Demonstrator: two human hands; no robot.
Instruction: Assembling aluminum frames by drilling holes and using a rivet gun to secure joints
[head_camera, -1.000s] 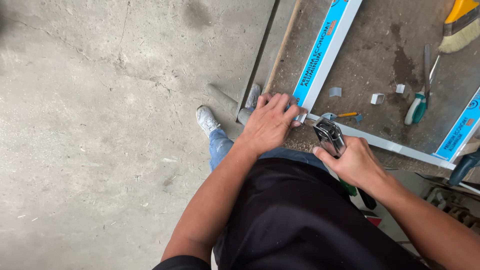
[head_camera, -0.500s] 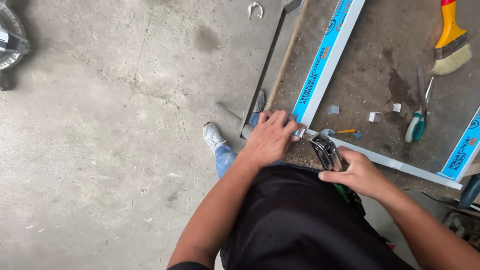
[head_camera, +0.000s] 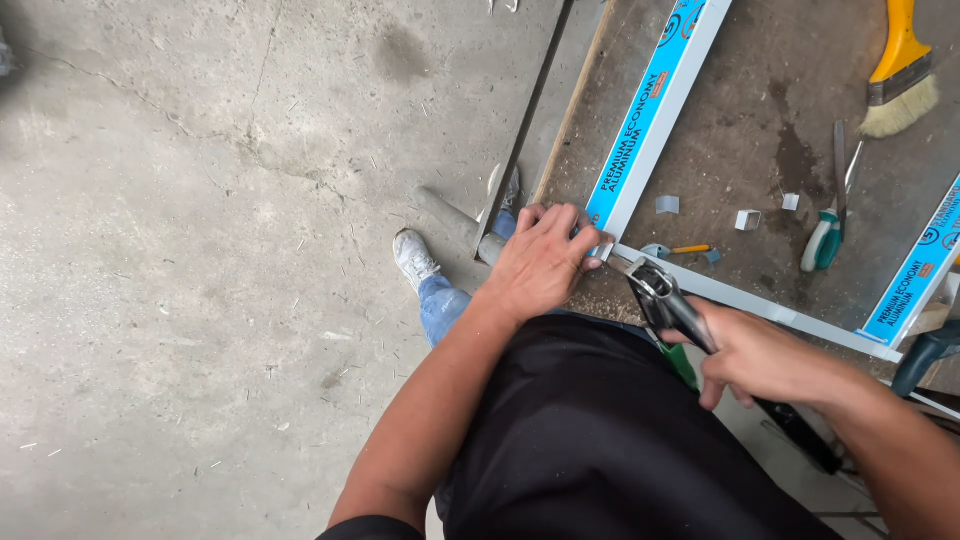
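Observation:
My left hand (head_camera: 542, 262) presses down on the corner where two white aluminium profiles meet, one with a blue film strip (head_camera: 650, 110) running away from me and one plain white bar (head_camera: 770, 312) running right. My right hand (head_camera: 762, 358) grips the handles of a dark metal plier-like tool (head_camera: 662, 300), its head tilted toward that corner joint, just right of my left fingers. The tool's lower handle runs back under my right wrist.
The frame lies on a dirty brown worktable (head_camera: 760, 150). On it are a yellow-handled brush (head_camera: 900, 75), a green-and-white-handled tool (head_camera: 826, 235), small white offcuts (head_camera: 746, 219) and a second blue-filmed profile (head_camera: 915, 275). Concrete floor (head_camera: 200, 250) spreads left; my shoe (head_camera: 412, 258) stands by the table edge.
My right hand has shifted its grip back along the tool handles, and the tool's head now points closer to the corner joint. My left hand stays on the corner. The camera moved in slightly.

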